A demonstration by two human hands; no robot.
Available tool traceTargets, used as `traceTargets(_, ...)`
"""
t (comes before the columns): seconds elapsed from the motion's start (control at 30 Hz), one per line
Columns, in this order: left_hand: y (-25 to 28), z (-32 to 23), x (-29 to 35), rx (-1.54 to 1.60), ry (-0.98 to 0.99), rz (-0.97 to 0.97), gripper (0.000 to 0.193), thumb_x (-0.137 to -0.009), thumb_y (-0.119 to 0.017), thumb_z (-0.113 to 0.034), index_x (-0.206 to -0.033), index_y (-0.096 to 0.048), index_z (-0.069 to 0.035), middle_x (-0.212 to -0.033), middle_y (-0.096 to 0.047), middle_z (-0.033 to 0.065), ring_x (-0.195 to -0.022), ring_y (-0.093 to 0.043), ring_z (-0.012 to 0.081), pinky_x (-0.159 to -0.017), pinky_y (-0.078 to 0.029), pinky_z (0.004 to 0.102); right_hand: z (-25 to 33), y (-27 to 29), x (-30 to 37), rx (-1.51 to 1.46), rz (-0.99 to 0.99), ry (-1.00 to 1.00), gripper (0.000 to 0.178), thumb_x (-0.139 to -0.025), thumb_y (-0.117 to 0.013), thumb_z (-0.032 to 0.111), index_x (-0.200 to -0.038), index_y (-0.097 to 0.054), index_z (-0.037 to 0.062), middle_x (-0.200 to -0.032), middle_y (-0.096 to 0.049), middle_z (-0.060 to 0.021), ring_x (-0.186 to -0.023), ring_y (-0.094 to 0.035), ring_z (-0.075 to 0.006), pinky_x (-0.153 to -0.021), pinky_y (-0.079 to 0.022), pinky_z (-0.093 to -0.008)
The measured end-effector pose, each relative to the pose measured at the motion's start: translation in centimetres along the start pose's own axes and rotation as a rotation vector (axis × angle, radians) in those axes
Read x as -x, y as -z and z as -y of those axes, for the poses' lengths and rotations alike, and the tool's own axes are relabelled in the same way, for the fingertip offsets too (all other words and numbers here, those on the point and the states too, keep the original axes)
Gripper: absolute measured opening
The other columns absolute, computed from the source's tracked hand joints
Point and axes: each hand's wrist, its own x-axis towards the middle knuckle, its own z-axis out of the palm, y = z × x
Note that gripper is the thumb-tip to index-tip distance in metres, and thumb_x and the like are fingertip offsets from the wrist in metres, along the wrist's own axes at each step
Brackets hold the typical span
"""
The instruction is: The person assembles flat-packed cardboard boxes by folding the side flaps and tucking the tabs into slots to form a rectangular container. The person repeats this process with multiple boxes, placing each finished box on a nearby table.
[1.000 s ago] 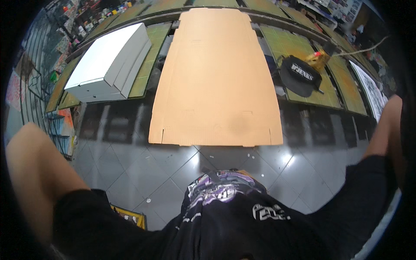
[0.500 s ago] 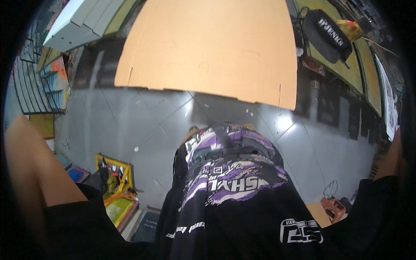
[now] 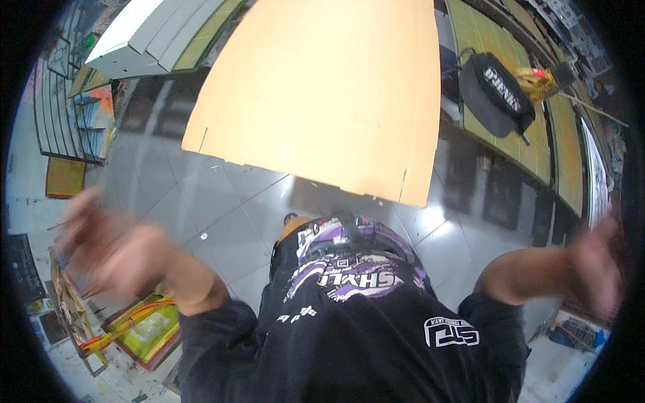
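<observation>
The cardboard sheet (image 3: 316, 94) lies at upper centre, apart from the blurred left hand (image 3: 124, 258) and right hand (image 3: 600, 272), whose finger state I cannot tell, so the step seems between grips, and gripping would call for reaching forward.

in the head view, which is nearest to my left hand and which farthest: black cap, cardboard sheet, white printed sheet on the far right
From the left hand, blurred at the lower left:
1. Cardboard sheet: ahead, top centre.
2. Black cap: upper right, past the cardboard.
3. White printed sheet: far right, beyond the cap.
</observation>
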Motion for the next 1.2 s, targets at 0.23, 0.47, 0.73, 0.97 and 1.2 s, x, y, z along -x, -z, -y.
traceTargets(0.23, -9.2, -0.3, 17.9, 0.579, 1.764, -0.045, 0.021, -0.088, -0.057, -0.028, -0.085, -0.052, -0.008, -0.075, -0.054, 0.0033, -0.067, -0.056, 0.0144, -0.064, -0.046, 0.0275, -10.9, -14.9, 12.7, -0.205, 0.646, -0.489, 0.038, -0.081, -0.052, -0.003, -0.119, -0.054, 0.0029, -0.103, -0.062, -0.0126, -0.095, -0.061, -0.0222, -0.08, -0.052, -0.0332)
traceTargets(0.47, -10.6, -0.7, 18.0, 0.747, 2.142, 0.056, 0.023, -0.088, -0.058, -0.028, -0.087, -0.058, -0.005, -0.077, -0.059, 0.0048, -0.07, -0.059, 0.0173, -0.065, -0.047, 0.0293, -10.5, -20.7, 13.7, 0.17, 0.813, -0.305, 0.046, -0.078, -0.053, 0.002, -0.124, -0.049, 0.0053, -0.098, -0.063, -0.0102, -0.083, -0.054, -0.029, -0.074, -0.043, -0.0392)
traceTargets(0.73, -10.7, 0.0, 18.4, 0.79, 2.121, 0.414, 0.026, -0.087, -0.059, -0.013, -0.105, -0.059, 0.005, -0.1, -0.063, 0.0138, -0.088, -0.061, 0.0199, -0.076, -0.048, 0.0333, -10.1, -18.4, 12.7, 0.156, 0.82, -0.489, 0.04, -0.079, -0.055, 0.002, -0.119, -0.052, 0.0037, -0.095, -0.065, -0.0103, -0.079, -0.057, -0.0267, -0.074, -0.045, -0.0364)
traceTargets(0.97, -7.2, 1.4, 21.0, 1.277, 2.173, 0.556, 0.031, -0.091, -0.049, -0.013, -0.114, -0.054, 0.009, -0.117, -0.057, 0.021, -0.111, -0.054, 0.0298, -0.098, -0.038, 0.0469, -11.0, -13.9, 13.5, 0.48, 0.613, -0.569, 0.035, -0.081, -0.054, 0.004, -0.115, -0.055, 0.0056, -0.098, -0.066, -0.0077, -0.078, -0.059, -0.0271, -0.073, -0.044, -0.0373)
traceTargets(1.2, -7.9, 1.3, 19.9, 1.272, 2.247, 0.504, 0.035, -0.091, -0.049, -0.009, -0.119, -0.046, 0.012, -0.115, -0.057, 0.0228, -0.109, -0.055, 0.0306, -0.094, -0.044, 0.0452, -9.9, -13.3, 13.6, 0.525, 0.704, -0.565, 0.04, -0.082, -0.052, 0.004, -0.121, -0.049, 0.0061, -0.098, -0.065, -0.0085, -0.08, -0.057, -0.0288, -0.072, -0.044, -0.0398)
